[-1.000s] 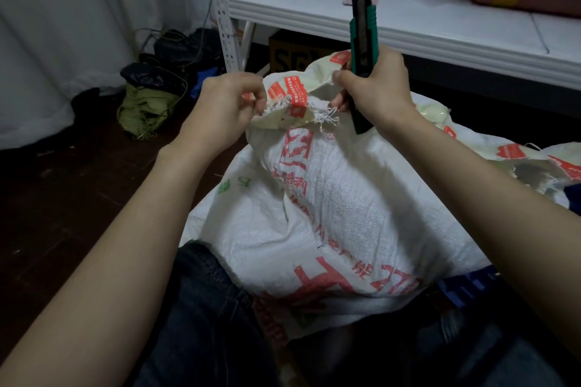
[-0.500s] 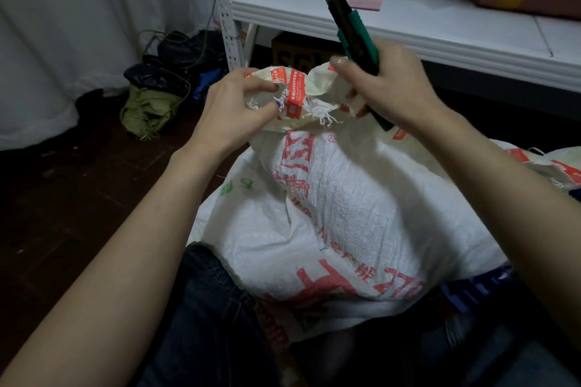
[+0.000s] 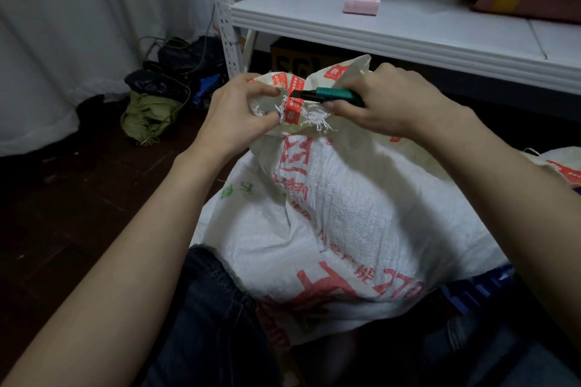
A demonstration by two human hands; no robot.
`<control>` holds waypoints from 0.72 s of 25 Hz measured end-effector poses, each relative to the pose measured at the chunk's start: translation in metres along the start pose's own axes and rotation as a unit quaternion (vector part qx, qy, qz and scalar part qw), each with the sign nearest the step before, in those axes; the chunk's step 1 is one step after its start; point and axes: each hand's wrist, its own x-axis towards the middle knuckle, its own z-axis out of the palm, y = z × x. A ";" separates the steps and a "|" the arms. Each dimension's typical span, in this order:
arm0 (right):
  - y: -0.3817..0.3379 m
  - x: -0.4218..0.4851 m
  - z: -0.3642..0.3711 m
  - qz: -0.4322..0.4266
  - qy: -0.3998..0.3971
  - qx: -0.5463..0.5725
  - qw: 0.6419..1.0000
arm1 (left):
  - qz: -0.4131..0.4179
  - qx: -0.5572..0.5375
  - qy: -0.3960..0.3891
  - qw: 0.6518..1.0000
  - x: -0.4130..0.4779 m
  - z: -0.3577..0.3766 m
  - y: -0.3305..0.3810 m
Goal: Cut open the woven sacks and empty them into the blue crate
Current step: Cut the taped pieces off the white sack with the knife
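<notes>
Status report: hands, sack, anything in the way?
Left hand pinches the woven sack at its neck. Right hand grips the green knife, blade at the red tape. Left fingers near blade.

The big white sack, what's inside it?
Hidden: the woven sack is bunched closed at its taped neck, where the right hand holds the green knife. Only its bulging outside shows.

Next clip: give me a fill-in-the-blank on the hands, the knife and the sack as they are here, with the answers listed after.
1. The right hand grips a utility knife whose blade tip points at the ___ tape on the woven sack.
2. The left hand holds no tool; it pinches the bunched neck of the ___.
3. A ___ roll lies on the white shelf.

Missing words: red; sack; pink.
</notes>
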 end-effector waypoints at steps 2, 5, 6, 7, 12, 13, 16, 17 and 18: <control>-0.002 0.001 0.002 -0.002 -0.005 -0.007 1.000 | 0.005 0.000 0.002 1.000 0.000 0.000 0.000; -0.003 0.004 0.005 0.005 -0.015 -0.012 1.000 | 0.024 0.002 0.004 1.000 0.000 0.001 0.000; -0.005 0.004 0.006 0.010 -0.018 -0.018 1.000 | 0.034 0.007 0.001 0.999 0.000 0.001 -0.001; -0.007 0.006 0.008 0.014 -0.023 -0.024 0.999 | 0.046 0.015 -0.006 0.999 0.000 0.001 -0.001; -0.026 0.013 0.020 0.050 -0.063 -0.055 0.995 | 0.115 0.083 -0.034 0.989 -0.001 0.003 -0.004; -0.028 0.014 0.022 0.057 -0.080 -0.051 0.994 | 0.120 0.092 -0.040 0.988 -0.001 0.003 -0.004; -0.033 0.013 0.019 0.078 -0.141 -0.024 0.987 | 0.142 0.108 -0.059 0.982 -0.001 0.009 -0.008; -0.034 0.012 0.016 0.082 -0.155 -0.015 0.984 | 0.146 0.110 -0.062 0.981 -0.001 0.010 -0.009; -0.034 0.011 0.012 0.085 -0.160 -0.009 0.983 | 0.147 0.113 -0.063 0.981 0.000 0.012 -0.010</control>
